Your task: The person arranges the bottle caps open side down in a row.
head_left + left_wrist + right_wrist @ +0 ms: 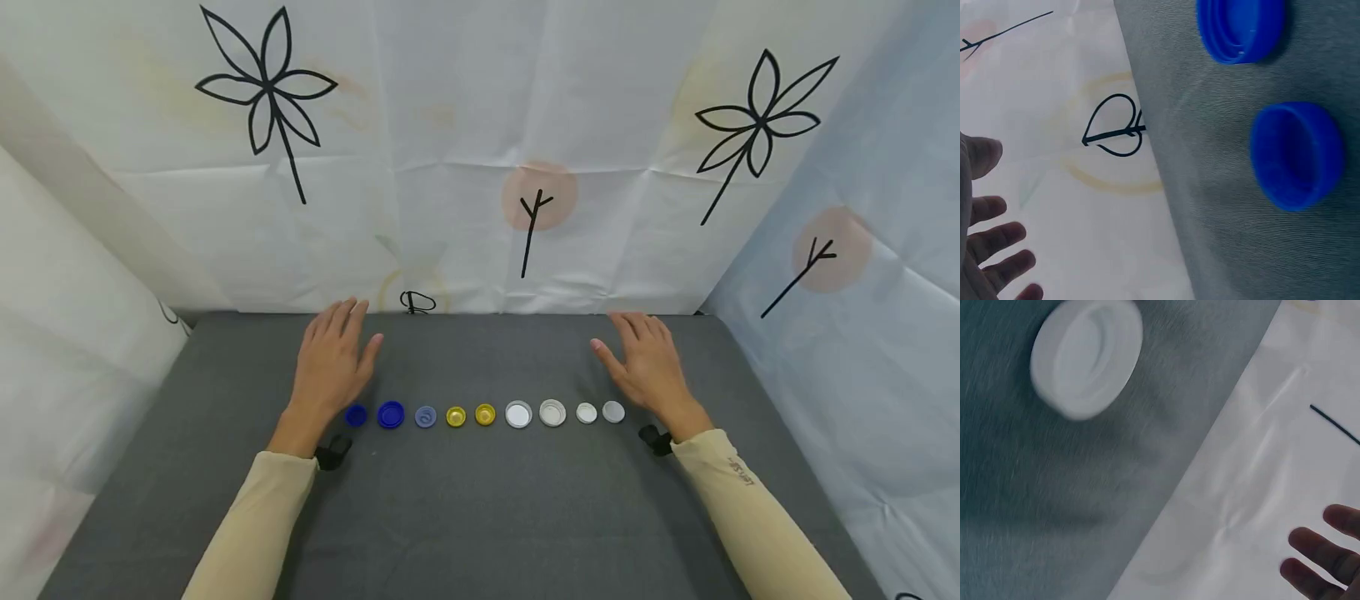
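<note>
Here, spread hands point(332, 362) point(647, 365) (thumbs inward) flank a row of blue, yellow and white caps point(485, 415).

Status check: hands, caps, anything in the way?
Left hand and right hand open, holding nothing. Nine caps in one row on gray surface. Nothing visible covering them.

Creased white backdrop point(450, 208) behind dark grey counter point(480, 517). Backdrop bears black-outlined left flower point(267, 86), right flower point(761, 122), twig point(532, 221) over pink disc point(561, 208) between them, small leaf drawing point(410, 302) near counter's back edge. White left panel point(67, 333); bluish right panel point(900, 375) with similar disc-and-twig motif point(817, 254).
</note>
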